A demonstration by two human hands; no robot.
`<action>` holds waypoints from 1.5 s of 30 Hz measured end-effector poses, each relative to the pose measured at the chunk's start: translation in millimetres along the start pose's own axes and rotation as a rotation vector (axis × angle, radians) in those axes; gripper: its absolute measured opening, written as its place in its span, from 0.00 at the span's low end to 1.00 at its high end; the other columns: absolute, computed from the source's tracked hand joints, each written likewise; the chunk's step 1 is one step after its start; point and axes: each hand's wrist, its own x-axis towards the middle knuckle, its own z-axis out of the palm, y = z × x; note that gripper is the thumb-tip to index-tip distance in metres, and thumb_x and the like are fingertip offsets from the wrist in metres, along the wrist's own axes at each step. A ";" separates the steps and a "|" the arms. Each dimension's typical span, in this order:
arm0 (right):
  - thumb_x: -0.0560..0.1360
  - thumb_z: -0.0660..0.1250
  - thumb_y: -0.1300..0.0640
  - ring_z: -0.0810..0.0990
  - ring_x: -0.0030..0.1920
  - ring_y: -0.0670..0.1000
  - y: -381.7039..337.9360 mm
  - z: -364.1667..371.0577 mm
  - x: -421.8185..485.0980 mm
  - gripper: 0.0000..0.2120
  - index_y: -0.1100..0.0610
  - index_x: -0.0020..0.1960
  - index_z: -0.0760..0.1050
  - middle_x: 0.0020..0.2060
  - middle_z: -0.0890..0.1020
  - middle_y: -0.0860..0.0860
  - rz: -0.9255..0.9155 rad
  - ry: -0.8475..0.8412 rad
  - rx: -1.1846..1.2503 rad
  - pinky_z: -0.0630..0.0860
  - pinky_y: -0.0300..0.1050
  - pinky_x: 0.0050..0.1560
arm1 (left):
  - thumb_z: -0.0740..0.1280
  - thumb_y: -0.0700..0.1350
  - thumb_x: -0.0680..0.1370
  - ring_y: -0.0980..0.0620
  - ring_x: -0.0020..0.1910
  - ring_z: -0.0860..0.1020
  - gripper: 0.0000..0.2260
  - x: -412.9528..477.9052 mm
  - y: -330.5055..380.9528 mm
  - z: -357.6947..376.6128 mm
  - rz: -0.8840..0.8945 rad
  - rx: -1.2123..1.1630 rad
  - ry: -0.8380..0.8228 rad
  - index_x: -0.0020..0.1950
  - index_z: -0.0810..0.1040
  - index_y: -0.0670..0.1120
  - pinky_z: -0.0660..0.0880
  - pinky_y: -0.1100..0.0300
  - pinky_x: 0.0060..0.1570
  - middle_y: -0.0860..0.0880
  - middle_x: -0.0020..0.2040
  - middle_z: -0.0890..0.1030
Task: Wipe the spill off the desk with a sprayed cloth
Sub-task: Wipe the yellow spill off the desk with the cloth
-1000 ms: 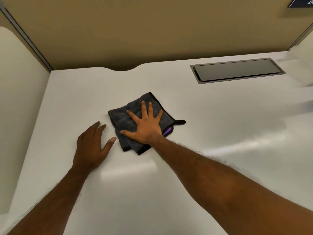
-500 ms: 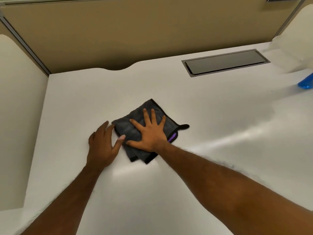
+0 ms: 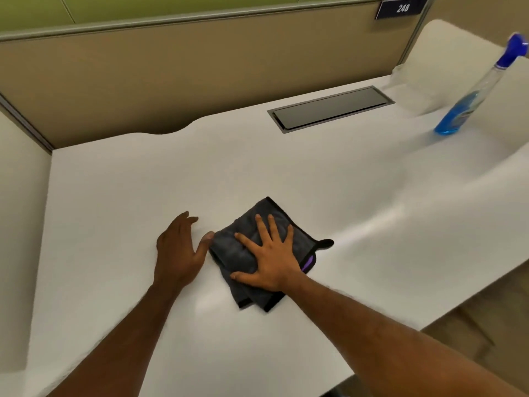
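A folded dark grey cloth [image 3: 229, 250] with black edging and a purple tag lies on the white desk [image 3: 286, 173] near its middle. My right hand [image 3: 269, 262] presses flat on the cloth with the fingers spread. My left hand [image 3: 180, 250] rests flat on the desk just left of the cloth, and its thumb touches the cloth's left edge. A spray bottle [image 3: 469, 101] with blue liquid and a blue nozzle stands at the far right of the desk. I can make out no spill on the desk surface.
A dark rectangular cable hatch [image 3: 330, 108] is set into the desk at the back right. Beige partition panels [image 3: 200, 75] close the back and left sides. A sign reading 248 [image 3: 402, 8] hangs at the top right. The desk's front edge runs along the lower right.
The view has tilted up and right, so the spray bottle now shows whole. My left hand has slid right until its thumb meets the cloth. My right hand stays pressed on the cloth.
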 end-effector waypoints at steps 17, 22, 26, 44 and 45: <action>0.67 0.49 0.20 0.39 0.79 0.58 80.2 0.5 -82.1 0.40 0.31 0.75 0.45 0.80 0.42 0.51 0.100 0.087 0.002 0.36 0.74 0.70 | 0.55 0.64 0.76 0.47 0.69 0.71 0.30 -20.8 81.9 47.5 0.177 -0.061 -0.201 0.72 0.69 0.47 0.62 0.51 0.70 0.48 0.70 0.74; 0.66 0.47 0.19 0.36 0.79 0.56 110.9 -9.5 -78.3 0.41 0.32 0.75 0.45 0.80 0.41 0.50 0.175 0.071 0.009 0.33 0.73 0.70 | 0.60 0.62 0.78 0.47 0.65 0.73 0.28 -15.5 110.5 67.4 0.118 -0.108 -0.209 0.72 0.69 0.47 0.65 0.53 0.66 0.47 0.66 0.77; 0.66 0.45 0.18 0.35 0.78 0.56 118.6 -16.6 -71.8 0.41 0.33 0.76 0.46 0.80 0.41 0.51 0.181 0.059 0.049 0.30 0.71 0.69 | 0.63 0.65 0.75 0.46 0.60 0.76 0.29 -5.4 142.9 79.5 0.022 -0.159 -0.188 0.68 0.72 0.47 0.70 0.48 0.64 0.47 0.61 0.80; 0.57 0.81 0.40 0.77 0.64 0.52 214.9 -93.6 -57.6 0.49 0.49 0.72 0.63 0.66 0.75 0.51 0.387 0.001 1.403 0.77 0.43 0.57 | 0.74 0.36 0.72 0.57 0.44 0.78 0.21 12.3 220.7 31.3 0.015 -0.806 -0.297 0.59 0.78 0.57 0.77 0.63 0.44 0.55 0.47 0.77; 0.60 0.81 0.44 0.78 0.64 0.54 217.3 -95.0 -57.2 0.43 0.51 0.70 0.66 0.66 0.77 0.54 0.352 -0.062 1.530 0.78 0.43 0.56 | 0.74 0.35 0.72 0.58 0.42 0.78 0.21 15.5 227.4 23.6 0.042 -0.832 -0.297 0.58 0.78 0.57 0.77 0.63 0.43 0.55 0.46 0.77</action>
